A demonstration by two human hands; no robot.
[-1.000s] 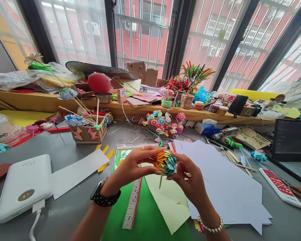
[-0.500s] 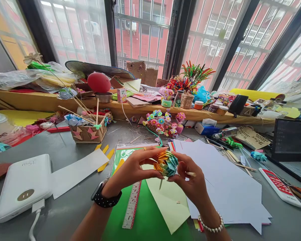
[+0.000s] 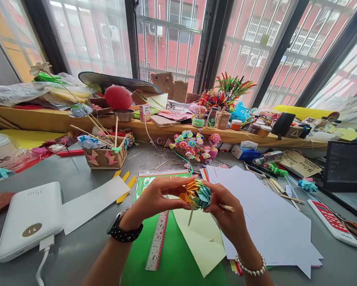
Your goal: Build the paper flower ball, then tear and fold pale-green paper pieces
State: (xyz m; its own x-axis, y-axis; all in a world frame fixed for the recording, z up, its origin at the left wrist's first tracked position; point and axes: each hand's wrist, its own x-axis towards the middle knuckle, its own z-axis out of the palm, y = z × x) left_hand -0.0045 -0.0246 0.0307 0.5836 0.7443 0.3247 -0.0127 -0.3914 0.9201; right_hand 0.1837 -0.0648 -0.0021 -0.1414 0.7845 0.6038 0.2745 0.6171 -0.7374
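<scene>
Above the green mat (image 3: 172,254), a round paper flower (image 3: 200,194) of overlapping yellow, orange and teal folded petals is held between both hands. My left hand (image 3: 162,196) grips its yellow side, thumb below and fingers on top. On the teal side my right hand (image 3: 227,204) pinches the petals. A thin pale wooden stick (image 3: 228,207) pokes out from between the right hand's fingers; most of it is hidden. A narrow pointed tip (image 3: 190,218) hangs below the flower. Under the hands lie a pale yellow-green paper sheet (image 3: 202,246) and a patterned ruler (image 3: 157,242).
White paper sheets (image 3: 270,222) are stacked at the right, near a red and white calculator (image 3: 331,222). At the left lie a white power bank (image 3: 29,218) and a grey card strip (image 3: 91,204). A woven basket (image 3: 105,157) with sticks stands behind, beside a bunch of small flowers (image 3: 192,145).
The paper flower has turned slightly and shifted a little left in my hands. Both hands keep hold of it. The camera view has moved very slightly.
</scene>
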